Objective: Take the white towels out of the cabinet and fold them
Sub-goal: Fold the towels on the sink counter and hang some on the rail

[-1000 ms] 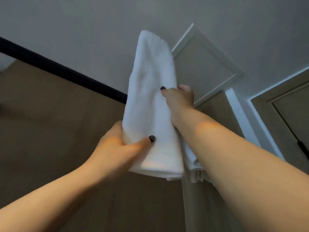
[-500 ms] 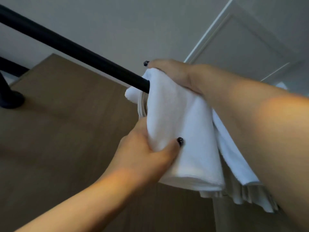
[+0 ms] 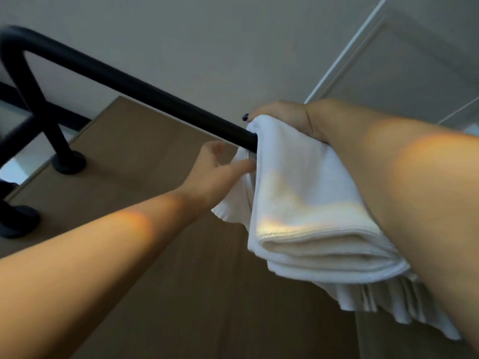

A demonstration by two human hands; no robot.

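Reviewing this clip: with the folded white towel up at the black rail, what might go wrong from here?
1. Only the right hand grips the folded white towel at its top edge; the left hand is open with blurred fingers at the layers beside it, so the fold may slip open.
2. The towel presses against the black rail, which might snag it.
3. More white fabric hangs loose beneath the right arm and may get dragged along.
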